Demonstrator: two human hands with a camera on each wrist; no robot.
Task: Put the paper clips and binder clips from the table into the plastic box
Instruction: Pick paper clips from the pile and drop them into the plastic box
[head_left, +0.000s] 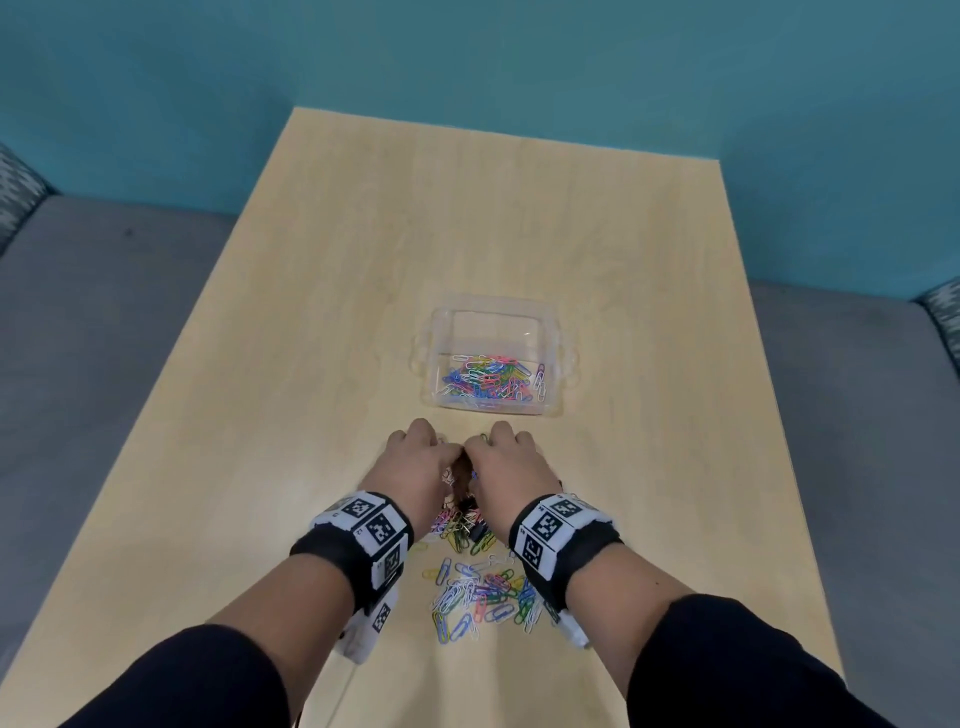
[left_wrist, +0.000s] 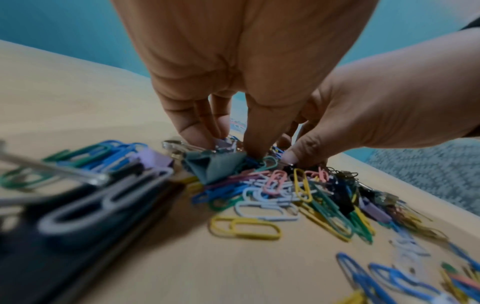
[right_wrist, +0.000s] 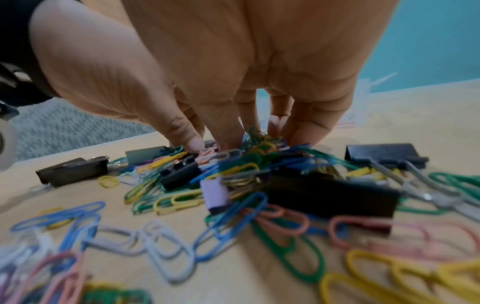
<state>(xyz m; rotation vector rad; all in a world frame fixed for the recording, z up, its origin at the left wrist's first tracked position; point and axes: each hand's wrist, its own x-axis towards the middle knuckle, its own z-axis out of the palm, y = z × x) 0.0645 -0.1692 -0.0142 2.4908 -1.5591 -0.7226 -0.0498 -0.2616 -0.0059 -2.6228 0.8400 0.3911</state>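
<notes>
A clear plastic box (head_left: 434, 358) stands on the wooden counter (head_left: 322, 291), and a layer of coloured paper clips (head_left: 485, 382) already lies inside it, on the side nearest to the person. On that same side of the box, close to it but not touching, the left hand (head_left: 418, 462) and the right hand (head_left: 501, 462) are together, back side up, over the far end of a heap of loose paper clips (head_left: 483, 592) and binder clips (right_wrist: 330, 195). The heap continues from the box toward the person, between the two wrists.

In the left wrist view the fingers (left_wrist: 197, 131) of the left hand are bent down and gather a grey-green binder clip (left_wrist: 213, 166) with some paper clips. In the right wrist view the fingers (right_wrist: 226, 125) of the right hand are curled down into the heap and close around a bunch of clips. More black binder clips lie around the heap.
</notes>
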